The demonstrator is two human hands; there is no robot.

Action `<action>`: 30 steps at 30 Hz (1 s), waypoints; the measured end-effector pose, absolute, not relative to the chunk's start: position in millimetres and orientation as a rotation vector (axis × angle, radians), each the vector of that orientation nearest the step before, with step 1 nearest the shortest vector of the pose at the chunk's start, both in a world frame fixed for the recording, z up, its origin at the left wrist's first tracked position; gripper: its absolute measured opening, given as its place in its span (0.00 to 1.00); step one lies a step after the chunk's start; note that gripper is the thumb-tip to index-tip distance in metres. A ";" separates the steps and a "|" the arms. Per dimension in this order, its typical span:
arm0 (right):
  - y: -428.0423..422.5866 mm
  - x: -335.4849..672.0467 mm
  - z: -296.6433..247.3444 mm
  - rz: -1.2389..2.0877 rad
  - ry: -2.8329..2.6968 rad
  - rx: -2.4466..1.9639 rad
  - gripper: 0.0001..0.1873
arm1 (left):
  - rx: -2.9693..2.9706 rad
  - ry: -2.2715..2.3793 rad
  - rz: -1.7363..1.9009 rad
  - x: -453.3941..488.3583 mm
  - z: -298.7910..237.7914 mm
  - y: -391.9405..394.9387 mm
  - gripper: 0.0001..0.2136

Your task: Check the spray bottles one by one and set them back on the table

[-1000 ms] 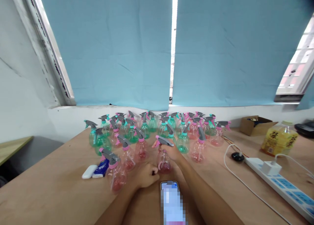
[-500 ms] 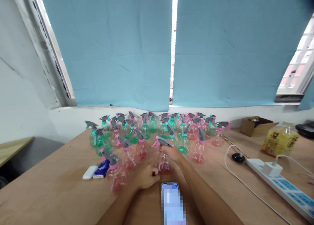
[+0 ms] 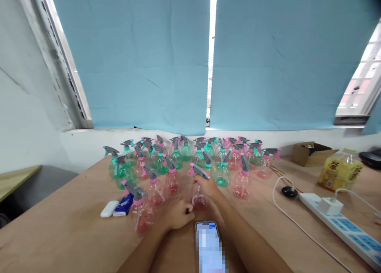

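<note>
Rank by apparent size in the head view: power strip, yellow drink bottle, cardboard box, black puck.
1. power strip, though nearness to the camera inflates it.
2. yellow drink bottle and cardboard box: look alike, unranked.
3. black puck.

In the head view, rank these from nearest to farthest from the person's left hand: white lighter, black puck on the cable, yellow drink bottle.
From the left hand:
1. White lighter, to its left, beside the blue pack.
2. Black puck, to the right, past the right arm.
3. Yellow drink bottle, far right, near the cardboard box.
</note>
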State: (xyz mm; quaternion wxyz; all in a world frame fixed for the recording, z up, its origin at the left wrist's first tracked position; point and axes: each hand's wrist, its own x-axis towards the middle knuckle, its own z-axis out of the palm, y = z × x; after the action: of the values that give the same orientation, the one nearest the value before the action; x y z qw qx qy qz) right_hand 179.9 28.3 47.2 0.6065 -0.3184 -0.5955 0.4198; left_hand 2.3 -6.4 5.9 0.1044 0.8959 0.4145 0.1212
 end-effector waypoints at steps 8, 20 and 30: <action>22.1 160.4 33.6 0.543 -1.378 -0.859 0.19 | 2.371 1.228 0.448 8.4 17.3 -12.0 0.32; 29.9 157.1 7.0 0.186 -1.609 -0.903 0.32 | 2.219 1.255 0.712 8.7 6.2 -0.3 0.23; 23.3 156.2 11.7 0.132 -1.586 -0.936 0.33 | 2.118 1.175 0.809 9.1 -0.8 5.0 0.10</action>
State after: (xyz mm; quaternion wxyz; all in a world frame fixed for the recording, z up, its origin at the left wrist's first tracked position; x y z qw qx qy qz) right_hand 156.2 23.3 11.7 0.6033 -0.4042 -0.6851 0.0571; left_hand 9.1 5.0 -0.8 0.2897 0.7938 0.4403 0.3033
